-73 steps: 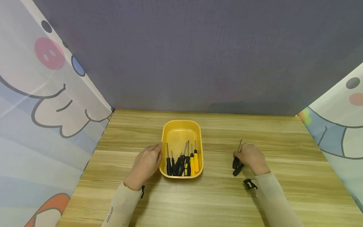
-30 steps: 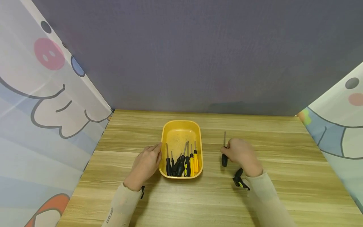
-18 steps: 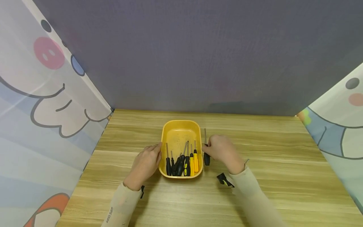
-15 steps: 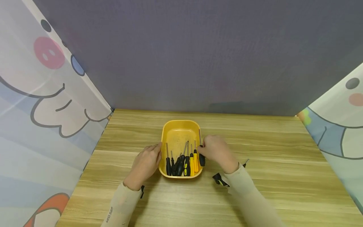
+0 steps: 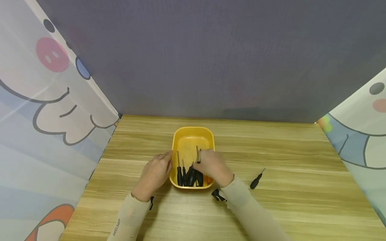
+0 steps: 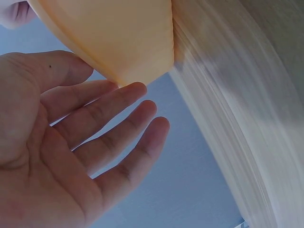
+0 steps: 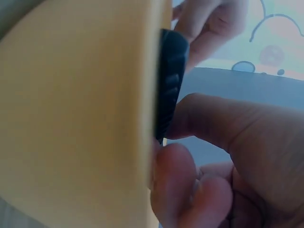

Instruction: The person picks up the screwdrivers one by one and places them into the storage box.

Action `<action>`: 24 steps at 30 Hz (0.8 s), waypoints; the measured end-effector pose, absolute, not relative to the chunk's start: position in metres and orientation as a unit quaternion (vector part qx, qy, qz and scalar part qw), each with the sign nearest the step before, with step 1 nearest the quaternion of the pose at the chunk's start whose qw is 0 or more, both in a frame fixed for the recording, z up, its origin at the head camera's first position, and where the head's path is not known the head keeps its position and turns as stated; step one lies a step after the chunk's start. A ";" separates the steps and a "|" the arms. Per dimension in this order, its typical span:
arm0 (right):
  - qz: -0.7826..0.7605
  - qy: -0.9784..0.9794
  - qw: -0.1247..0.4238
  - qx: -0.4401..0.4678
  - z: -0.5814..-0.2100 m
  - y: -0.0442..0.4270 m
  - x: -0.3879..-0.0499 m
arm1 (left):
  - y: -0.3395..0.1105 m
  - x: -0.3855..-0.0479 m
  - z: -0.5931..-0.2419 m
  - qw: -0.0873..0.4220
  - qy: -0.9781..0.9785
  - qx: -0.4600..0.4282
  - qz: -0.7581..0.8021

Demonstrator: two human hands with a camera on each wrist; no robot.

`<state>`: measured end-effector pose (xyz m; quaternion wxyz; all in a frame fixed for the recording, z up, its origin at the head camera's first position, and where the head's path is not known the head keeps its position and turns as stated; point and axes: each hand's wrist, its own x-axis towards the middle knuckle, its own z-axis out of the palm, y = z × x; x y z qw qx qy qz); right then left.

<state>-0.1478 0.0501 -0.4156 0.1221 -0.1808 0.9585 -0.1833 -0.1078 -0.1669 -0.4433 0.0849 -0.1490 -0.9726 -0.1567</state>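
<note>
My left hand (image 5: 155, 170) rests against the left side of a yellow plastic tray (image 5: 188, 142). In the left wrist view its fingers are loosely extended, with thumb and index finger at the tray's rim. My right hand (image 5: 212, 165) is over the tray's right part and holds a black-handled screwdriver (image 7: 171, 71) between thumb and fingers. Several black-handled screwdrivers (image 5: 179, 175) lie side by side in the near half of the tray, shafts pointing away from me. The right hand mostly hides the yellow-handled ones. How far down in the tray the held screwdriver is, I cannot tell.
Another black-handled screwdriver (image 5: 256, 180) lies on the wooden table (image 5: 289, 157), right of the tray. A grey partition (image 5: 223, 60) stands along the table's far edge. Cartoon-printed cloths hang at both sides. A black strap piece (image 5: 218, 195) shows by the right wrist.
My right hand took a black-handled screwdriver from the table on the right and carried it left over the tray. The other screwdriver there came into full view. My left hand stayed put.
</note>
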 end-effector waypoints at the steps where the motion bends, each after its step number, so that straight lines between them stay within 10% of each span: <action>1: -0.184 0.958 0.125 -0.180 -0.417 0.049 -0.147 | -0.167 -0.108 -0.443 0.083 -0.973 -0.148 -0.157; 24: -0.219 0.945 0.140 -0.198 -0.412 0.054 -0.137 | -0.168 -0.109 -0.447 0.102 -0.968 -0.156 -0.167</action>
